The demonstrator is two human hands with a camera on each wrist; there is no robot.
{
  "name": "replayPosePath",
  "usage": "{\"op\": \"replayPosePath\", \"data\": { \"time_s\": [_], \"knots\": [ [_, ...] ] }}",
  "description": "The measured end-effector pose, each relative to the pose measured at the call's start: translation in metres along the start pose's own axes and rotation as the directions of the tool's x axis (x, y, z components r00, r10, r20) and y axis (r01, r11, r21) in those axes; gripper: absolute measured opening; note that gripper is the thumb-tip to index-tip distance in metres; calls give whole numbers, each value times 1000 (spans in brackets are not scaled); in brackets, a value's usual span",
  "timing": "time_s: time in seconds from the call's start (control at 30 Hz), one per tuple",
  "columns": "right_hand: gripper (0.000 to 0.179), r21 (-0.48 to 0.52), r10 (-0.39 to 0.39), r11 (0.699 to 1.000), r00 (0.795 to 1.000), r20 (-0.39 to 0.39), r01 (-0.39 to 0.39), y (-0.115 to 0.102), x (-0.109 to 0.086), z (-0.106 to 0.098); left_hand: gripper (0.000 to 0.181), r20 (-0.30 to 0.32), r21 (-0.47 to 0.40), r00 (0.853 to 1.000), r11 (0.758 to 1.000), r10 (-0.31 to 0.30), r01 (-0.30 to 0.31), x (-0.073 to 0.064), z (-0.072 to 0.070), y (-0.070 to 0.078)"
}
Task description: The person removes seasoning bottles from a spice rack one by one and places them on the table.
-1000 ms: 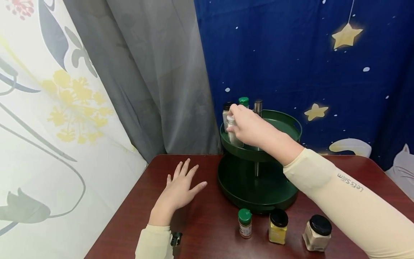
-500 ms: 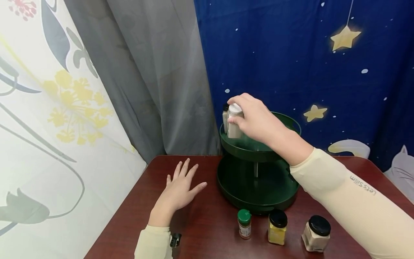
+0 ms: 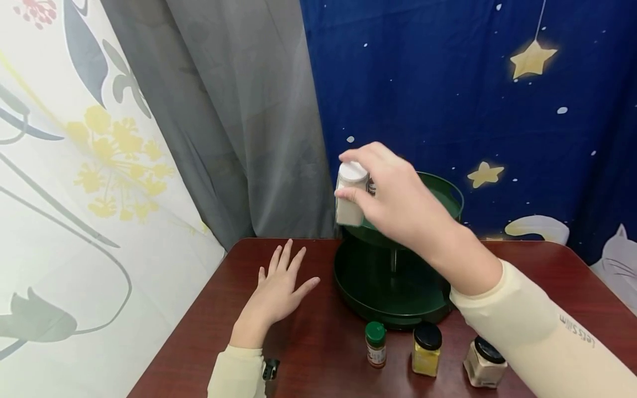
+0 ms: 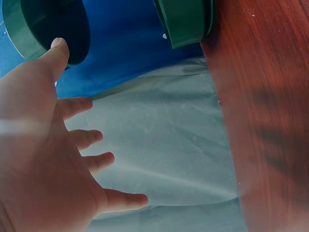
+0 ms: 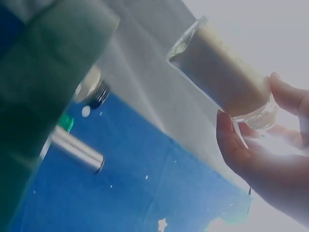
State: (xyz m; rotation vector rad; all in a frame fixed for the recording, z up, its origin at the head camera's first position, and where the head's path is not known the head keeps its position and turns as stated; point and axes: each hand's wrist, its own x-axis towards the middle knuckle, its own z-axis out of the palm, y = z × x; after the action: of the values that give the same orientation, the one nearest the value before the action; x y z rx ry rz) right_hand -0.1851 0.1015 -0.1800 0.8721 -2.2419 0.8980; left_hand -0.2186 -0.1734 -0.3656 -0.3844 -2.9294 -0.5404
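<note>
In the head view my right hand [image 3: 398, 199] grips a clear jar [image 3: 349, 207] of pale powder near its white lid, fingers and thumb around the top. The jar is held in the air at the front left of the upper tier of a dark green two-tier turntable [image 3: 380, 304]. In the right wrist view the jar [image 5: 222, 72] is clear of the tier's green wall [image 5: 43, 92]. My left hand [image 3: 275, 293], fingers spread and holding nothing, is over the table left of the turntable; the left wrist view shows its palm [image 4: 48, 145] and shadows on the wood.
On the table before the turntable stand a green-capped spice bottle [image 3: 375, 345], a black-lidded yellow jar [image 3: 426, 349] and a black-lidded beige jar [image 3: 484, 365]. The upper tier bears a silver-topped container [image 5: 79, 150], a green cap [image 5: 66, 123] and a black-lidded jar [image 5: 96, 92]. Curtains hang behind.
My right hand has lifted the white-lidded jar out of the upper tier and drawn it toward me and slightly left. The left hand has stayed nearly still.
</note>
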Motion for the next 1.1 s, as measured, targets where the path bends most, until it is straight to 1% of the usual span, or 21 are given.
{"op": "replayPosePath", "data": {
  "time_s": [0.13,0.23,0.33,0.47,0.6,0.73,0.83,0.93,1.1],
  "knots": [
    [45,-1,-60,998,998,5,60,-9,-19,12,83,0,13,1000,1000,-7,7,1,1,1],
    [44,-3,-75,997,997,16,75,-13,-34,26,85,2,23,1000,1000,-8,8,1,1,1],
    [44,10,-56,998,998,41,55,-15,-48,40,87,4,23,1000,1000,-5,5,3,1,2],
    [45,23,-13,1000,995,97,11,-15,-64,56,88,1,25,1000,1000,-4,4,4,2,2],
    [45,37,33,999,988,152,-39,-13,-78,68,88,-3,32,1000,999,-6,6,3,3,2],
    [44,61,66,995,982,176,-77,-10,-90,78,86,-8,26,1000,1000,2,-2,4,4,4],
    [44,83,85,991,975,207,-104,-8,-98,87,85,-16,31,1000,999,9,-8,5,4,4],
    [44,103,107,985,962,251,-137,-5,-105,95,84,-21,38,1000,999,11,-10,5,4,5],
    [45,98,115,984,954,277,-147,1,-116,109,84,-23,28,1000,1000,8,-8,4,4,5]
  ]
}}
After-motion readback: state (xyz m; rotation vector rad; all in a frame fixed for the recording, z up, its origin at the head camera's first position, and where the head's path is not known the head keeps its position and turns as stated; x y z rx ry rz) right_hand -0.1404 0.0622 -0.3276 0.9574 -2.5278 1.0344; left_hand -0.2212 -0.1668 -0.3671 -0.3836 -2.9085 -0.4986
